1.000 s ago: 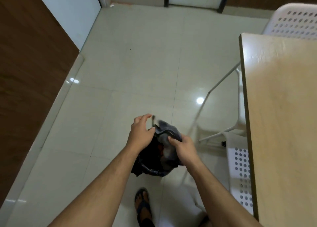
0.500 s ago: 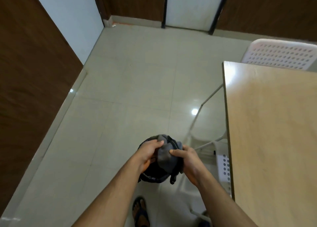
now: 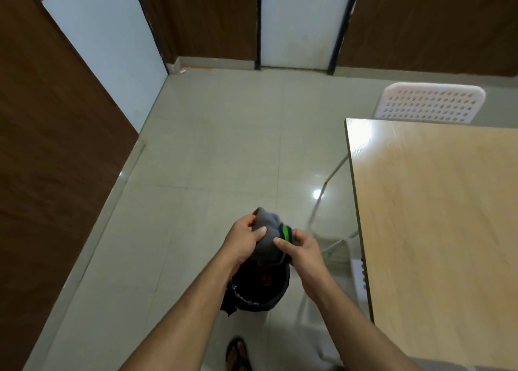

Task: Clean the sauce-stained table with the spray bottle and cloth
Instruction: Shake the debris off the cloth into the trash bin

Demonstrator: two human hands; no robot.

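You hold the crumpled grey cloth (image 3: 266, 234) bunched between both hands, above the round black bin lined with a dark bag (image 3: 259, 286) that stands on the pale tiled floor (image 3: 218, 151). Your left hand (image 3: 242, 237) curls round the cloth's left side, thumb pressed across the front; your right hand (image 3: 301, 247) pinches its right edge, with a bright green band (image 3: 286, 232) showing just above the fingers. Whether that band belongs to the cloth or to something wrapped in it, you cannot tell.

Compared with 1 second ago, your left hand has closed from a loose, half-open reach onto the cloth, and the bundle is gathered tighter and sits higher over the bin. That suggests wringing or shaking off is about finished.

The light wooden table (image 3: 437, 216) lies to your right, well apart from the cloth; no sauce stain shows on the visible part, and no spray bottle is in view. A white perforated plastic chair (image 3: 429, 102) stands behind it.
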